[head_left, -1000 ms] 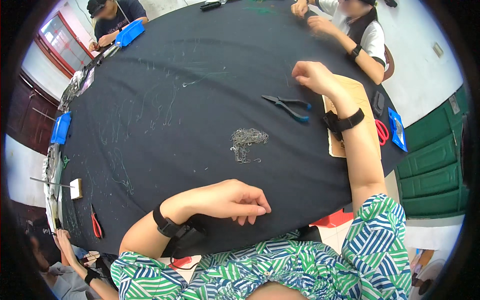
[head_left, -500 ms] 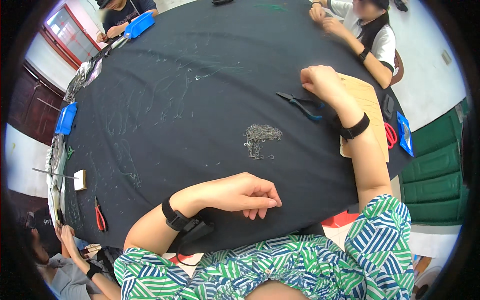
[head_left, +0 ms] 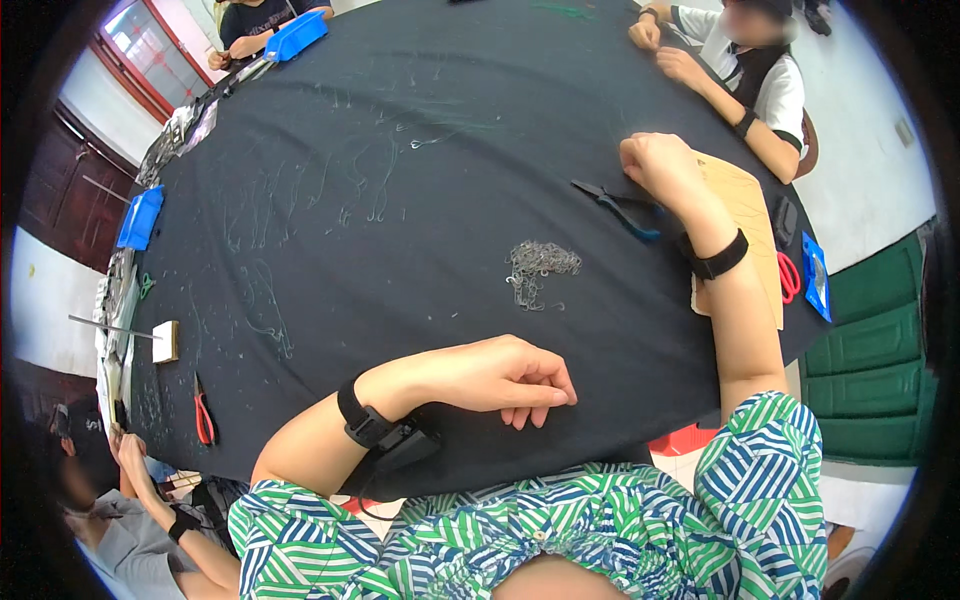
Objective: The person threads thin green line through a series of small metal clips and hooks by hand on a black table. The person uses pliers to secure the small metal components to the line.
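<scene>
The pile of small wire hooks point(head_left: 543, 260) lies on the black-covered bench point(head_left: 400, 300) in front of the person, probably heaped so that the tiny pieces stay together within reach. The left hand point(head_left: 515, 372) is on the near side of the pile, apart from it; its grip is slack, the fingers loosely bent, and nothing shows inside it. The right hand point(head_left: 662, 165) is beyond the pile and to its right, fingers curled in; whether that grip pinches something thin cannot be told. Blue-handled pliers point(head_left: 608, 200) lie between the pile and the right hand, presumably to be handy. Farther right of the pile, brown paper point(head_left: 740, 185) lies partly under the right forearm point(head_left: 745, 310), with red-handled scissors point(head_left: 790, 278) near its edge, seemingly kept aside. Left of the pile, thin strands point(head_left: 378, 216) are spread apart, perhaps against tangling.
</scene>
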`<move>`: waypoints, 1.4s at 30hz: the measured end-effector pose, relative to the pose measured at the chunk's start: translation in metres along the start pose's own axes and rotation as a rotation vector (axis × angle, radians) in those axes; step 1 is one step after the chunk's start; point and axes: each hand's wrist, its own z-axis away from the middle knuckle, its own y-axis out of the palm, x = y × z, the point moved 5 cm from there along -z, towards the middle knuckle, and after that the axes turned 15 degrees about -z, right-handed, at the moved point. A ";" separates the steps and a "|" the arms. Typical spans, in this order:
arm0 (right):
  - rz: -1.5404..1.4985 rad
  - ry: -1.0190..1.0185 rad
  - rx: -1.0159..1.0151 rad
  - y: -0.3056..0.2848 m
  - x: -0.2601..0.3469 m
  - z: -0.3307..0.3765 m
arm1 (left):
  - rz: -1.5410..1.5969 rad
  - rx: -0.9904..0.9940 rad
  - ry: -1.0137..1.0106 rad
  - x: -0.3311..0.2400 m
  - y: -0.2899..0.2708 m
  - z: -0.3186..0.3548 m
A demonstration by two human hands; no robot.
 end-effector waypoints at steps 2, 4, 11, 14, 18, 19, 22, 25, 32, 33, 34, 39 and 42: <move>-0.007 -0.027 -0.096 0.002 0.003 0.001 | 0.026 0.000 -0.020 0.002 0.001 0.002; 0.019 -0.065 -0.104 0.007 -0.001 0.001 | 0.024 0.009 -0.019 0.000 0.002 0.002; -0.089 -0.066 -0.071 0.005 -0.015 0.002 | 0.040 0.021 -0.011 0.002 0.003 0.002; -0.208 -0.040 -0.049 -0.003 -0.018 0.000 | 0.047 0.025 -0.013 0.000 0.001 0.003; -0.234 -0.033 -0.034 -0.005 -0.019 0.000 | 0.054 0.017 -0.017 0.005 0.002 0.003; -0.248 -0.060 -0.044 -0.005 -0.020 0.000 | 0.055 0.014 -0.020 0.005 0.000 0.002; -0.181 -0.031 -0.049 -0.005 -0.016 -0.003 | 0.037 0.014 -0.004 0.005 -0.003 0.001; -0.119 0.010 -0.003 -0.007 -0.012 -0.007 | 0.046 0.002 -0.002 0.003 -0.006 0.002; -0.180 -0.106 -0.106 -0.009 0.004 0.008 | 0.088 0.046 0.015 0.005 0.004 0.005; -0.188 -0.081 -0.097 -0.009 0.007 0.011 | 0.095 0.053 0.018 0.004 0.006 0.005; -0.197 -0.056 -0.087 -0.008 0.008 0.012 | 0.105 0.059 0.021 0.005 0.007 0.005; -0.133 -0.051 -0.138 -0.006 0.007 0.010 | 0.086 0.043 0.042 0.005 0.006 0.005; -0.111 -0.073 -0.160 -0.005 0.004 0.011 | 0.069 0.046 0.040 0.004 0.005 0.003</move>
